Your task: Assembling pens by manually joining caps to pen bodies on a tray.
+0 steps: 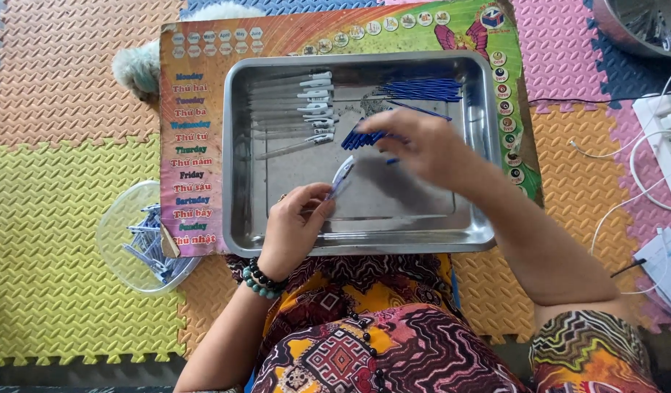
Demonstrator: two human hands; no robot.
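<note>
Head view: your left hand pinches a clear plastic pen barrel with a blue tip over the shallow steel tray. Your right hand, blurred, closes on thin blue refills. Keep the barrel steady and take one refill only.

Silver tray among bright colours

The metal tray is plain silver-grey; inside it lie deep blue refills and clear barrels with white tips. Under the tray, a poster runs pink to orange to green with multicoloured lettering. Around the tray, the foam floor mats are yellow, orange, pink and blue. Below the tray, clothing shows zigzags in orange, maroon and black.
</note>
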